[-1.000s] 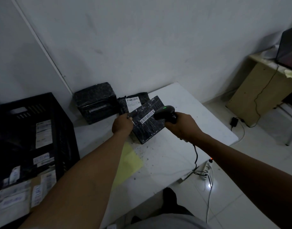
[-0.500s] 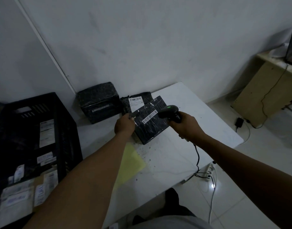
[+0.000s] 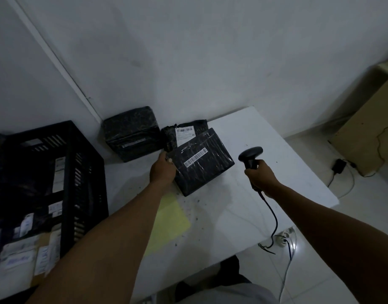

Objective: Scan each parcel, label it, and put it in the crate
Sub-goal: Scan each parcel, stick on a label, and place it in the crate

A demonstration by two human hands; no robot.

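Observation:
A black wrapped parcel [image 3: 203,163] with a white barcode strip lies tilted on the white table [image 3: 265,150]. My left hand [image 3: 162,170] grips its left edge. My right hand [image 3: 260,175] holds a black corded barcode scanner [image 3: 250,155] upright, a short way right of the parcel and apart from it. Behind it lie a second parcel with a white shipping label [image 3: 184,133] and a larger black parcel [image 3: 131,132]. A black plastic crate [image 3: 68,172] stands at the left, holding several labelled parcels.
A yellow sheet [image 3: 169,222] lies on the table near my left forearm. The scanner cable hangs over the table's front edge to a power strip [image 3: 286,234] on the tiled floor. A wooden desk [image 3: 373,128] stands at the right, against the wall.
My right hand has pulled the scanner away from the parcel's barcode to the right. The scanner's green light no longer shows. My left hand still holds the parcel.

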